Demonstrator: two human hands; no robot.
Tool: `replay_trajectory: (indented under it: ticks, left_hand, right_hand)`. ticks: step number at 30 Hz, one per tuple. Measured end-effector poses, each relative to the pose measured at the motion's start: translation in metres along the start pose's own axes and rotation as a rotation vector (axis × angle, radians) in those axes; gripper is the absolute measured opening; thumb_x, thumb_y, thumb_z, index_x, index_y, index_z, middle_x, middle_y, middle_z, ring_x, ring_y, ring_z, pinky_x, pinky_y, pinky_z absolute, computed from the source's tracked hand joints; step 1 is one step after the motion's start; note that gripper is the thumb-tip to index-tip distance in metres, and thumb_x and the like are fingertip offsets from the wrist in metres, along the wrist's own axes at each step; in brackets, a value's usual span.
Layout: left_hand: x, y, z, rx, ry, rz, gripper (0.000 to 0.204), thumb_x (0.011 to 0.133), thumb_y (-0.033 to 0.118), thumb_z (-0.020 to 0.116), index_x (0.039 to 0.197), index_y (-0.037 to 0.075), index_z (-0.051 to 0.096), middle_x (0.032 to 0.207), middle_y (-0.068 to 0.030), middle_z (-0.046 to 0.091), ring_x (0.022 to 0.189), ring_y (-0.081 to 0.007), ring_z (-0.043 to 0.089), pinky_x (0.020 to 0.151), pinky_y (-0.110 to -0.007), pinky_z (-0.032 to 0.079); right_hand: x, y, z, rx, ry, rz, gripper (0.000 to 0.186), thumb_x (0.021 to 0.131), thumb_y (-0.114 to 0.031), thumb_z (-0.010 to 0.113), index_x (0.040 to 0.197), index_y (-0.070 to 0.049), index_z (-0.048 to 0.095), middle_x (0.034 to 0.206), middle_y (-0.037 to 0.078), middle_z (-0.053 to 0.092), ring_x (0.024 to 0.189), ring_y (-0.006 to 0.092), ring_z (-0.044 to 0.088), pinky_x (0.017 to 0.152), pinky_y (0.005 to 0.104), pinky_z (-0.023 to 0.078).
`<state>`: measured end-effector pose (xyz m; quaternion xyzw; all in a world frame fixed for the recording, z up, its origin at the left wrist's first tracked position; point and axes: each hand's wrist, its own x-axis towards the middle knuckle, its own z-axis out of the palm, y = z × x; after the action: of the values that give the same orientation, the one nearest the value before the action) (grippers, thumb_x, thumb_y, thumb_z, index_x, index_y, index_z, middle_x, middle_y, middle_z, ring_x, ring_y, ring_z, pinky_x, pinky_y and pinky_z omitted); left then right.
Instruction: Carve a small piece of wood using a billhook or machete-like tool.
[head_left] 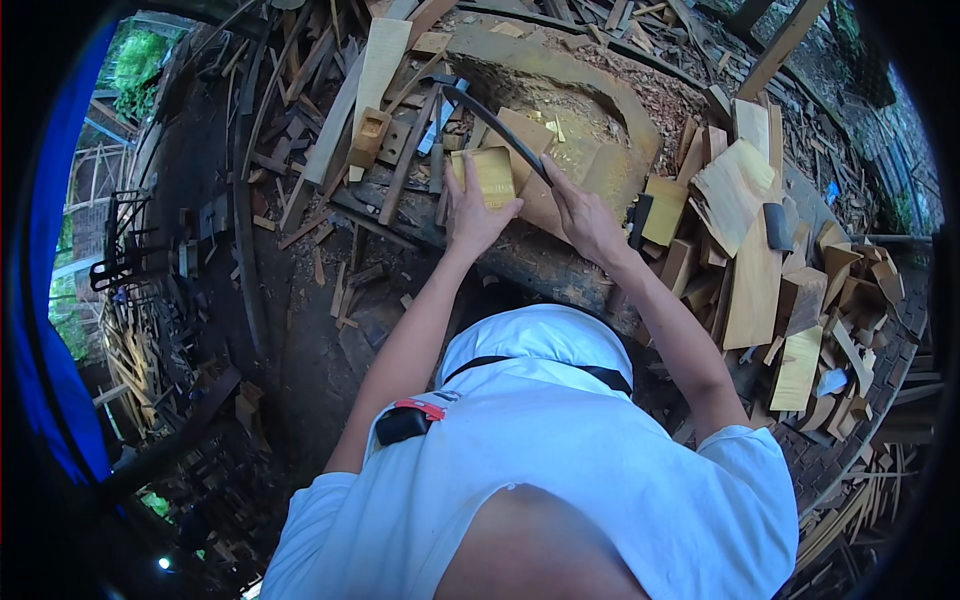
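My left hand (472,212) grips a squared yellow wooden block (492,176), thumb at its near right corner and fingers along its left side. The block is tilted over the edge of a worn wooden work block (640,130). In my right hand (590,222) is a long, dark, curved tool (500,128), its far end reaching up and left beyond the yellow block. Whether that length is a blade or a handle I cannot make out. A brown wooden board (540,205) lies between my hands, and pale chips (556,128) are scattered past it.
Left of the work block lie a hammer (437,150), a blue-and-white strip (440,118) and a hollowed wooden piece (370,135). Stacked yellow and brown offcuts (755,280) crowd the right side. Wood scraps (350,300) litter the dark ground. A tape measure (402,424) hangs at my waist.
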<state>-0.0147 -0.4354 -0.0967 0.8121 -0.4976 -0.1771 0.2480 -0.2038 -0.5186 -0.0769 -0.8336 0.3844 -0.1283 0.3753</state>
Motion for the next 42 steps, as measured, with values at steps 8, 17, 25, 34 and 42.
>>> replay_trajectory:
  ticks: [8, 17, 25, 34, 42]
  left_hand:
    - [-0.002, 0.002, -0.004, -0.001, -0.023, -0.024, 0.116, 0.069, 0.043, 0.081, 0.153, 0.006, 0.01, 0.151, -0.0339, 0.011, 0.139, -0.0489, 0.022, 0.113, -0.049, 0.027]
    - [-0.003, 0.004, -0.004, -0.008, -0.037, -0.051, 0.118, 0.07, 0.044, 0.082, 0.152, 0.003, 0.008, 0.15, -0.036, 0.01, 0.14, -0.0498, 0.02, 0.114, -0.047, 0.027]
    - [-0.001, 0.003, 0.001, -0.036, -0.037, -0.041, 0.12, 0.07, 0.044, 0.082, 0.153, 0.007, 0.003, 0.149, -0.0383, 0.009, 0.138, -0.0527, 0.02, 0.112, -0.049, 0.029]
    - [0.002, -0.004, -0.008, 0.057, -0.044, 0.087, 0.115, 0.067, 0.036, 0.081, 0.153, 0.007, 0.011, 0.148, -0.031, 0.017, 0.136, -0.0468, 0.028, 0.111, -0.048, 0.032]
    - [0.032, 0.003, -0.033, 0.206, -0.351, 0.204, 0.113, 0.062, 0.036, 0.077, 0.155, 0.019, 0.015, 0.158, -0.0174, 0.011, 0.14, -0.0437, 0.025, 0.114, -0.05, 0.025]
  right_hand:
    - [-0.002, -0.012, 0.002, -0.016, 0.072, -0.001, 0.053, 0.098, -0.02, 0.044, 0.149, -0.024, 0.031, 0.091, 0.026, 0.066, 0.08, 0.0459, 0.063, 0.07, 0.0538, 0.049]
    - [-0.004, -0.031, -0.015, 0.165, 0.162, -0.085, 0.053, 0.098, -0.018, 0.043, 0.15, -0.022, 0.03, 0.09, 0.029, 0.064, 0.08, 0.046, 0.064, 0.072, 0.0542, 0.048]
    - [-0.003, -0.001, 0.008, 0.024, -0.063, 0.111, 0.051, 0.099, -0.019, 0.042, 0.149, -0.021, 0.033, 0.092, 0.028, 0.065, 0.082, 0.0461, 0.063, 0.073, 0.054, 0.048]
    - [-0.019, 0.011, -0.001, 0.167, 0.102, 0.124, 0.05, 0.1, -0.023, 0.04, 0.149, -0.027, 0.031, 0.098, 0.03, 0.064, 0.087, 0.0491, 0.061, 0.075, 0.0554, 0.047]
    - [-0.028, 0.014, -0.013, 0.106, 0.13, 0.198, 0.05, 0.1, -0.02, 0.043, 0.149, -0.029, 0.033, 0.083, 0.03, 0.061, 0.078, 0.0469, 0.063, 0.069, 0.0519, 0.047]
